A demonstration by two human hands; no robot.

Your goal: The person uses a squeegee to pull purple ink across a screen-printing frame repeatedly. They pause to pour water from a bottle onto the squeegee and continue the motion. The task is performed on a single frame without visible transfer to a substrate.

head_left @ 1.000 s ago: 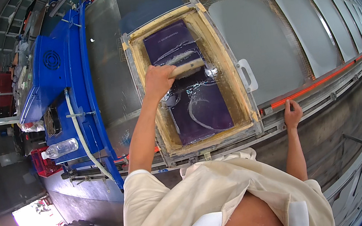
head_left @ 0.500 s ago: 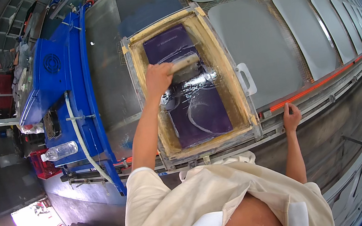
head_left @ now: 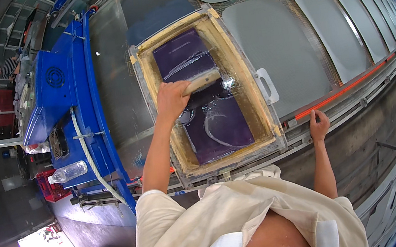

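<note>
My left hand is closed round the handle of a squeegee, which lies crosswise inside a screen-printing frame. Under and around the squeegee spreads a dark, glossy pool of ink. Two purple printed areas, a far one and a near one, show through the mesh, the near one with a curved wet line. To the right, beside the metal rail, hangs my right hand. Its fingers are loosely bent and somewhat apart, with nothing visible in them.
A white handle juts from the frame's right side. Rows of grey rounded panels cover the table beyond. Along its front edge runs an orange-red strip. A blue machine stands at left, with a clear plastic bottle on it.
My left hand has drawn the squeegee a little toward me along the screen, uncovering more of the far purple area. The right hand stays by the rail.
</note>
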